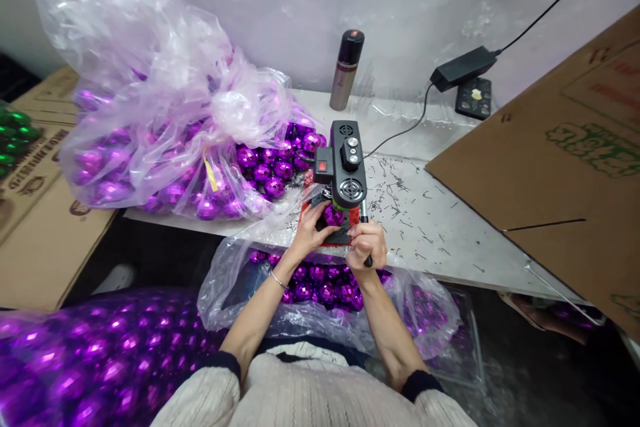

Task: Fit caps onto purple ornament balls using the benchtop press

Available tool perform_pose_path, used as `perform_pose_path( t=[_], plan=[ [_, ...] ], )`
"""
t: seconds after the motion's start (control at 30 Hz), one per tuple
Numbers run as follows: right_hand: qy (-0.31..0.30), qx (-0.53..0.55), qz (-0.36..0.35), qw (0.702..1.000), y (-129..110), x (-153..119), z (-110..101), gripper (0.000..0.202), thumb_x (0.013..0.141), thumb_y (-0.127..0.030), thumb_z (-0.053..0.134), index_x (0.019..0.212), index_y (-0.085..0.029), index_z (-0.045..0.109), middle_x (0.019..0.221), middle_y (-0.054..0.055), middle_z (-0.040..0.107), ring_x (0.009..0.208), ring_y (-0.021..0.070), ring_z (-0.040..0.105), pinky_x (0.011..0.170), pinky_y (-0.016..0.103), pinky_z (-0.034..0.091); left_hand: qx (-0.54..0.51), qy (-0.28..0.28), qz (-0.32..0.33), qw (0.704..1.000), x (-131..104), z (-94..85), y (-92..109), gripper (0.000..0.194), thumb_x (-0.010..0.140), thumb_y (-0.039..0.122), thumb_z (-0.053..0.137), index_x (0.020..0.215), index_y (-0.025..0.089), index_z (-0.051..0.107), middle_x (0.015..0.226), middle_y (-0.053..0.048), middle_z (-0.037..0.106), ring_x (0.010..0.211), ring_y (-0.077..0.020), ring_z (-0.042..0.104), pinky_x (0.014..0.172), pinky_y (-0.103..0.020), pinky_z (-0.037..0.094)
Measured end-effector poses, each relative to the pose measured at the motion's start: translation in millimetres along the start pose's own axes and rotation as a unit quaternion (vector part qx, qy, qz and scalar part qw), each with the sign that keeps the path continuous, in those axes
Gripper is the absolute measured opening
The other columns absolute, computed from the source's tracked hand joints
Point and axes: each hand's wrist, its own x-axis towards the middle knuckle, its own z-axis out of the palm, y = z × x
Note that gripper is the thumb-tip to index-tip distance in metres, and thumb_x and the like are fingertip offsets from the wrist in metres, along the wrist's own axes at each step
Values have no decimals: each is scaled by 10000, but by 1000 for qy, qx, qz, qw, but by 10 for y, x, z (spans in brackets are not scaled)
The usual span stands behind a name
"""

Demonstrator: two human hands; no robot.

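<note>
A small black machine [349, 163] with a red switch stands on the white table, over a red and black base. Under its head sits a shiny purple ball [334, 215], with the thumb and fingers of my left hand [311, 230] curved round its near left side. On the right of the machine, my right hand [368, 244] is wrapped round the black-tipped lever [365, 213]. Beside the machine, more purple balls [274, 163] spill from a big clear plastic bag [165, 93].
An open bag of purple balls [320, 287] lies below my forearms. Behind the machine stand a spray can [346, 70] and a black power adapter [464, 68]. Cardboard boxes [560, 147] flank the table [425, 213], where dark snippets are scattered.
</note>
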Motion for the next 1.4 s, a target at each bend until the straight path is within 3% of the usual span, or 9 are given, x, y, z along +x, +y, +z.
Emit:
perform_pose_path(
  t=[0.2,0.4,0.57,0.7,0.8,0.9,1.03,1.13,1.4],
  plan=[
    [-11,17,-17,1000,40,-61,28,281,1020,-267,398,761,-232,503,730,-11,585,599,134,594,619,322,518,-2,5,21,1000,8,7,-29,638,853,472,782,1407,226,583,1338,-141,695,1275,-315,645,1135,-538,467],
    [-13,-17,64,998,-305,471,-47,298,993,-186,461,702,-221,515,678,0,584,623,137,588,580,297,445,5,3,14,1000,-1,-30,11,643,872,488,758,1424,230,557,1362,-145,680,1280,-315,643,1134,-545,472],
    [-27,-5,94,995,-441,657,-83,284,981,-148,485,711,-216,539,675,-6,600,661,136,601,619,292,442,86,-13,105,991,-540,-191,140,648,931,415,692,1508,228,466,1406,-168,641,1324,-306,614,1162,-550,444],
    [-34,-6,65,997,-343,481,-102,285,967,-130,485,700,-214,541,686,1,613,673,145,608,624,301,442,164,-64,154,972,-817,-432,218,1033,774,733,722,1572,179,373,1498,-244,538,1379,-392,548,1153,-584,418],
    [-27,-7,64,998,-300,408,-97,285,963,-131,489,697,-214,550,678,0,610,659,148,601,618,308,439,197,16,116,973,-491,-680,211,943,877,730,596,1576,143,361,1515,-246,517,1391,-380,528,1135,-542,431],
    [-21,-4,63,998,-301,410,-86,282,961,-127,491,700,-215,552,667,-4,605,658,149,605,622,309,442,299,94,-63,947,110,-915,180,539,1040,442,466,1456,103,521,1449,-246,577,1308,-342,590,1082,-480,452],
    [-28,-4,56,998,-306,422,-86,280,960,-114,488,704,-215,540,681,-4,606,669,145,613,624,306,444,405,24,-233,884,670,-1015,176,533,1046,434,442,1307,3,618,1127,-287,717,1116,-390,669,1007,-514,444],
    [-34,-6,44,998,-304,422,-94,279,960,-108,486,706,-216,528,678,-8,595,679,142,614,624,301,442,414,-24,-213,885,721,-931,172,516,1021,417,515,1349,26,591,1137,-274,717,1111,-384,665,1030,-519,418],
    [-51,-14,33,998,-306,438,-114,268,960,-112,495,717,-220,528,686,-5,604,680,142,616,624,302,450,182,-69,-13,981,349,-774,-13,574,972,156,463,1540,225,419,1586,-120,494,1530,-290,378,1246,-531,305]
  ],
)
